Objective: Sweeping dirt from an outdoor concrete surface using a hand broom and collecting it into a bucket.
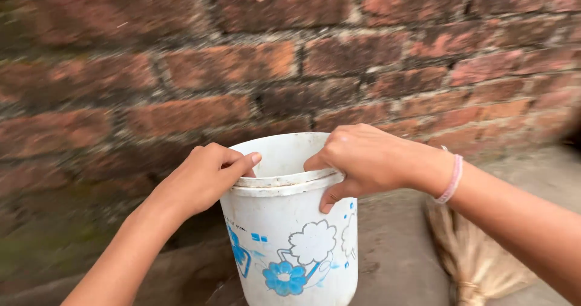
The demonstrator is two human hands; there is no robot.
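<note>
One brick wall (290,58), far, filling the upper scene: rough red courses, dark recessed joints, some green staining low at left. One concrete floor (399,245), grey, gritty, below and to the right. One bucket (296,239), near centre, upright in front of the wall: white plastic, cylindrical, tapering slightly downward, scuffed and grimy, blue and white flower print on its side, rolled rim; interior mostly hidden. Judged light and fairly stiff, walls likely to flex a little; surface smooth, possibly slippery, so the rim offers the surest hold. One broom (478,257), right, lying on the floor: pale dry straw bristles, bound. Left hand (203,176) gripping the rim's left side, fingers curled over it. Right hand (363,161) clamped on the right rim, thumb outside. One pink wristband (452,179), right wrist.
</note>
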